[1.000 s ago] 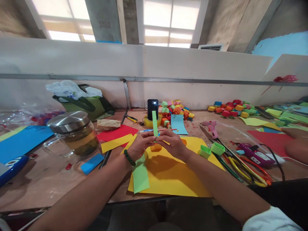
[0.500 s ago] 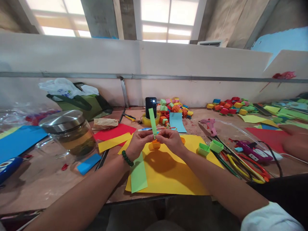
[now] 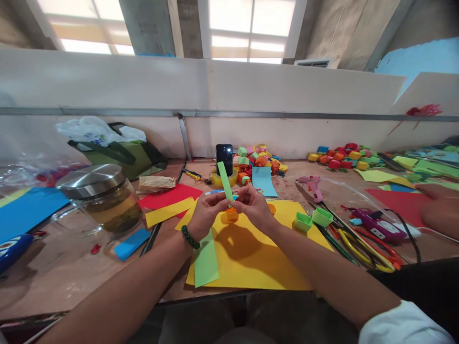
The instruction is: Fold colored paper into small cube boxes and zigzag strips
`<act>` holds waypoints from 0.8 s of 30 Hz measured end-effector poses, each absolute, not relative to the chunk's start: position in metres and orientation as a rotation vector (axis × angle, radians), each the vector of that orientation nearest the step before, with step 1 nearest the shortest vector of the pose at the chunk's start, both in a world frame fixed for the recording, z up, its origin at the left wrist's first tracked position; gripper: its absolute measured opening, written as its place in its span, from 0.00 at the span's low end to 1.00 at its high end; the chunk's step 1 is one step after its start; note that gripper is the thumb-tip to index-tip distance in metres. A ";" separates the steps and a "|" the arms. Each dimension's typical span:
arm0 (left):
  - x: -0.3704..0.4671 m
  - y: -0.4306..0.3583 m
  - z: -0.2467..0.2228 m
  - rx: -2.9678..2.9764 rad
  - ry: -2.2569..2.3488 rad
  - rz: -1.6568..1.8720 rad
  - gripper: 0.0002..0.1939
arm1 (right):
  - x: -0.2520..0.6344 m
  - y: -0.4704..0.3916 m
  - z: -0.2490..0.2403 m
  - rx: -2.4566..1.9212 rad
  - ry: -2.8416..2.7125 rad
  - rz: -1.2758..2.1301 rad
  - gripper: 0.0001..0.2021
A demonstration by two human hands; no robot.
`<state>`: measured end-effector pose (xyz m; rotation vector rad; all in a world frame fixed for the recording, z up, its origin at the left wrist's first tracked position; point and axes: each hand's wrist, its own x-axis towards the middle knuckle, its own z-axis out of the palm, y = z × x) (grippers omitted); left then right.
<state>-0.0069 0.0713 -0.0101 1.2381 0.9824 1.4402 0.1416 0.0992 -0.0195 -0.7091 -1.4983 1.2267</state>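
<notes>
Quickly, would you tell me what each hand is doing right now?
Left hand: closed, pinching the green paper strip.
Right hand: closed, pinching the same strip from the other side.

Both hands meet above the middle of the desk [image 3: 71, 282], the left hand [image 3: 205, 213] and right hand [image 3: 255, 206] pinching a green paper strip [image 3: 225, 180] that stands up between them. Toward the left edge a lidded glass jar [image 3: 102, 200] blocks a sideways sweep, with a green bag [image 3: 122, 150] behind it at the back wall. Straight ahead a phone [image 3: 224, 155] stands upright before a heap of folded paper cubes [image 3: 260, 160]. To the right, two green paper boxes [image 3: 311, 220], a glue gun [image 3: 312, 184] and a tangle of tools and cable [image 3: 362, 241] crowd the surface. The near edge over the yellow sheet [image 3: 258, 267] lies open, and so does the bare wood at the near left corner.
</notes>
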 end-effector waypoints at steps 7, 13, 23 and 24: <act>-0.005 0.068 -0.008 1.208 0.960 1.428 0.19 | 0.138 0.093 -0.021 -0.638 -1.538 1.099 0.15; -0.009 0.069 -0.011 1.293 1.014 1.343 0.21 | 0.139 0.094 -0.025 -0.644 -1.524 1.028 0.13; -0.009 0.064 -0.008 1.119 0.677 0.934 0.20 | 0.155 0.100 -0.007 -0.598 -1.498 1.454 0.17; -0.009 0.064 -0.009 1.127 0.703 0.934 0.20 | 0.155 0.101 -0.008 -0.608 -1.514 1.403 0.17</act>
